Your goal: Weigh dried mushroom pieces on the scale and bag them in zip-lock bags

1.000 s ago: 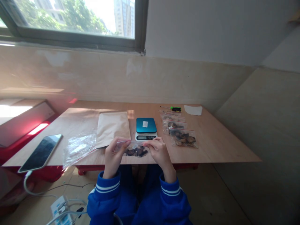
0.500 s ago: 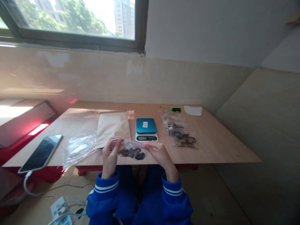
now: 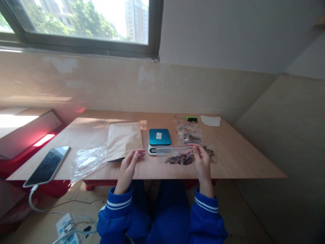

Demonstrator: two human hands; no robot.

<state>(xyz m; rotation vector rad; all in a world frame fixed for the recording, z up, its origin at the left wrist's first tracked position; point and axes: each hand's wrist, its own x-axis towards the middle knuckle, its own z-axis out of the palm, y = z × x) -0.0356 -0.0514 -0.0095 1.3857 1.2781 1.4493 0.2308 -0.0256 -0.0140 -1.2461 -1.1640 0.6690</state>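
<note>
1. Taking the scale [image 3: 159, 136] as dial centre and the wall [image 3: 177, 86] as 12, the zip bag [image 3: 176, 156] hangs at 5 o'clock, above the desk [image 3: 241, 161].
2. The right hand [image 3: 202, 162], at 4, pinches the bag's top corner, which probably keeps the red seal line uppermost and lets the dark dried pieces [image 3: 181, 159] settle low.
3. The left hand [image 3: 129, 169], at 7, grips nothing visible; its fingers reach loosely forward near the paper bag [image 3: 124, 139].
4. The filled bags [image 3: 190, 137] overlap in a row at 3, seemingly grouped apart from the clear bags [image 3: 88, 158] at 8.
5. Along the near edge, the phone [image 3: 48, 166] and clear bags poke past the wood at 8.
6. Beyond the row, plain wood runs towards the slanting edge at 3 to 4, giving sideways room; the gap between paper bag and scale is narrow.
</note>
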